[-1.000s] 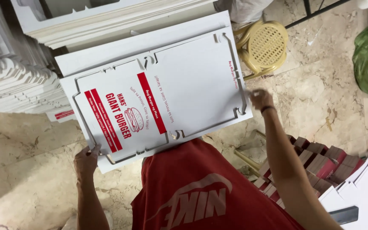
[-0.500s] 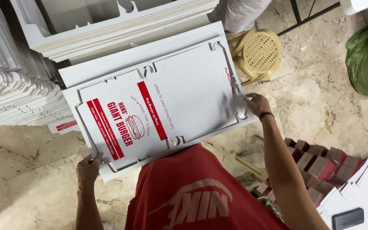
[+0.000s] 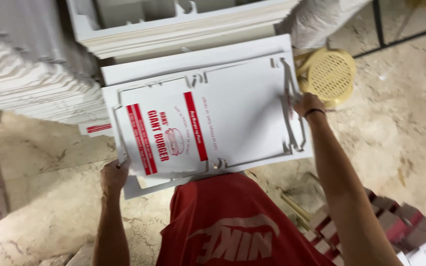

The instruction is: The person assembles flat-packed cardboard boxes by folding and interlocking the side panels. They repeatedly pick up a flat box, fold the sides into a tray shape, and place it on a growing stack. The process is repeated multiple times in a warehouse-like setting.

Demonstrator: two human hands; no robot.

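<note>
Head view: looks straight down on a person in a red shirt who holds a flat sheet over a pale stone floor.
Held thing: a white die-cut cardboard blank, flat and not folded, with red stripes and a small burger drawing printed on its left half.
Place of the blank: it is in front of the person's chest, between both hands, and it lies over other white blanks of the same cut just under it.
Left hand: it is at the near left corner of the blank; the fingers are closed around the edge and pinch it, the thumb side faces up.
Right hand: it is at the right edge of the blank, where the side flaps are cut; the fingers are bent on the edge and grip it. A dark band is on the wrist.
Behind the blank: a tall stack of white blanks at the top, and a second leaning stack at the left.
Right side: a yellow plastic stool stands on the floor, just beside the right hand in this view.
Lower right: red and white folded pieces lie in a pile near the right forearm.
</note>
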